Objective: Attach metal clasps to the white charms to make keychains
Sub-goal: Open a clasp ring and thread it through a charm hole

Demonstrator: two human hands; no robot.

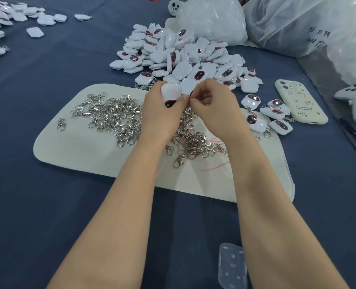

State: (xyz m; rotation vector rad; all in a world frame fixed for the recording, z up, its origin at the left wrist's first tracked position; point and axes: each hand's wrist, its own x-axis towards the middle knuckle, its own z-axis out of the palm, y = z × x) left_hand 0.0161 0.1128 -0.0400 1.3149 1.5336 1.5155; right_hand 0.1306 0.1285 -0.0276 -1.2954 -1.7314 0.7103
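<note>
Left hand (162,113) grips white charm (170,93), centre, above mat (68,149). Right hand (213,107) pinches clasp (191,97) at charm's right edge. Clasp heap (112,115) on mat; charm heap (183,57) just beyond.

White charms (181,57), silver clasps (110,115), navy cloth (48,205).
</note>
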